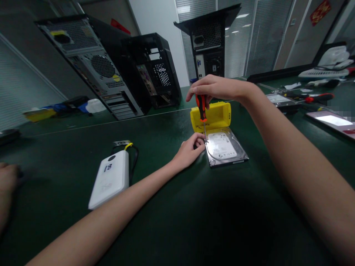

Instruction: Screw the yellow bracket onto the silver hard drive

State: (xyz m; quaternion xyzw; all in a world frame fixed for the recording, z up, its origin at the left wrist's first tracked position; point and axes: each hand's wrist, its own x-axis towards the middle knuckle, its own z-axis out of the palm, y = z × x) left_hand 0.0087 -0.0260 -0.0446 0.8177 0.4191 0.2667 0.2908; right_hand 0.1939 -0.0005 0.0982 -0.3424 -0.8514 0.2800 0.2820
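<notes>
Tabletop (pixel 166 229), dark green, beneath all items listed. At near left, white power bank (pixel 111 177) with dark handwritten marking, black cable (pixel 135 162) and yellow tie (pixel 128 146) at far end. At left edge, partly in view, hand of another person (pixel 7 179). Further in, flat on the tabletop, hard drive (pixel 222 146), label side up. At left edge of hard drive, left hand (pixel 190 149) with fingers (pixel 200 136) curled beside screwdriver shaft; grip on drive: cannot tell. Above, right hand (pixel 213 87) with fingers (pixel 191 92) closed over top of red-and-black screwdriver (pixel 201 105), shaft pointing down to left edge of drive. Directly behind drive, open yellow case (pixel 217 116). At right, phone-like device (pixel 332 120) with bright screen area, red-and-black hand tool (pixel 318 98) and second drive (pixel 277 99). At far left, yellow-and-blue bundle (pixel 52 111). At rear, tall computer tower (pixel 102 68), open black chassis (pixel 155 70) and third computer case (pixel 209 44). Beyond, glass partitions with blinds (pixel 238 48).
</notes>
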